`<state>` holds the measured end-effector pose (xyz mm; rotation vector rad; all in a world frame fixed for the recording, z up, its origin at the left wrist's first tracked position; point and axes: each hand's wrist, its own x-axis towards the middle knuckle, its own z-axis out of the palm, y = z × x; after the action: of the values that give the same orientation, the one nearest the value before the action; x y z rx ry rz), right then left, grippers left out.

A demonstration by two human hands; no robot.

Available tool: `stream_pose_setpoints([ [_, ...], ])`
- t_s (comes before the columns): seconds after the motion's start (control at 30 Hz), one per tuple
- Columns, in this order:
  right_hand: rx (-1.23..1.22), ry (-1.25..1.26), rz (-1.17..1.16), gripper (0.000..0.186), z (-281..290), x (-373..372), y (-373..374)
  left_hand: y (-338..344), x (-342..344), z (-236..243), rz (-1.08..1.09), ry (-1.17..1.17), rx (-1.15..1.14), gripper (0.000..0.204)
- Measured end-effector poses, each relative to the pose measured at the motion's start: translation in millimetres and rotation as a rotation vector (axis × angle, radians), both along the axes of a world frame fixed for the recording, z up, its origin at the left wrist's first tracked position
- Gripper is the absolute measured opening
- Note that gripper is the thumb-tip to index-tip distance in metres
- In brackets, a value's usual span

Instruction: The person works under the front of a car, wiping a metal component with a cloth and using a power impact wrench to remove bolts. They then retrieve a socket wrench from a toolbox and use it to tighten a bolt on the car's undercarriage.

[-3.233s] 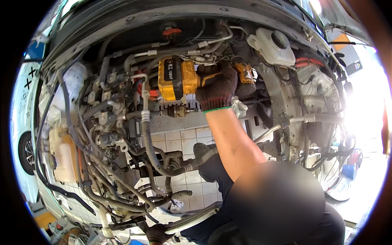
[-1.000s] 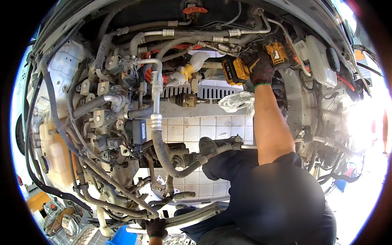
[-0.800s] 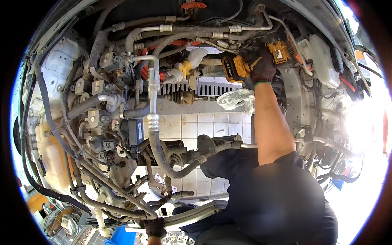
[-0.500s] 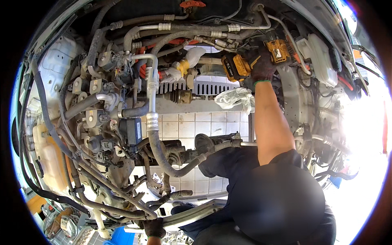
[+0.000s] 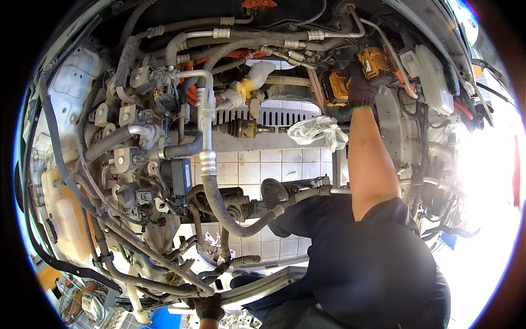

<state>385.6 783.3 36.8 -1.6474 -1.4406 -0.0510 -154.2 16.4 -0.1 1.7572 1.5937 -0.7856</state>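
My right hand (image 5: 362,92), in a dark glove with a green cuff, is closed round the handle of a yellow-and-black cordless power driver (image 5: 375,61). Its battery end (image 5: 335,89) points left, and the nose is hidden among the parts at the far right of the engine bay. Low at the front, my left hand (image 5: 209,308), gloved alike, is closed on the end of the pale metal crossbar (image 5: 268,289). Clear plastic wrapping (image 5: 316,133) hangs just below the right wrist. To its left lies a ribbed drive-shaft boot (image 5: 239,128).
Thick hoses (image 5: 213,200) and metal pipes cross the bay. Valve units (image 5: 129,159) and a white tank (image 5: 68,219) crowd the left. A white reservoir (image 5: 435,79) stands far right. White-and-yellow wrapped cable ends (image 5: 246,88) sit near the middle. A dark blurred shape covers the lower right.
The power driver has turned in my right hand, its battery end swinging rightward. My right forearm has shifted slightly right. My left hand stays on the crossbar.
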Motion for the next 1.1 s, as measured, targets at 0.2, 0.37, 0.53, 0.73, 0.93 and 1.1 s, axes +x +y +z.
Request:
stream_pose_setpoints([
  [0.2,-0.026,0.168,0.116,0.069,-4.7,18.2,0.8,-12.9,-6.5,-14.9,-0.024,0.017,-0.026,0.049],
  [0.37,-0.261,-0.540,-0.105,0.071,1.9,48.5,6.1,-2.5,3.8,-7.5,-0.020,0.032,-0.207,0.059],
  [0.53,-0.056,-0.245,0.144,0.065,16.4,70.4,9.2,19.7,-2.1,3.0,-0.038,0.019,-0.217,0.055],
  [0.73,-0.158,-0.726,-0.005,0.053,49.1,37.1,-4.5,18.9,-0.8,13.4,-0.011,0.022,-0.228,0.050],
  [0.93,-0.182,-0.609,0.008,0.058,24.7,68.8,-3.6,29.5,-0.1,16.8,-0.002,0.007,-0.237,0.046],
  [1.1,-0.275,-0.593,0.031,0.059,30.8,67.2,6.4,19.2,3.4,9.7,-0.011,0.038,-0.232,0.045],
])
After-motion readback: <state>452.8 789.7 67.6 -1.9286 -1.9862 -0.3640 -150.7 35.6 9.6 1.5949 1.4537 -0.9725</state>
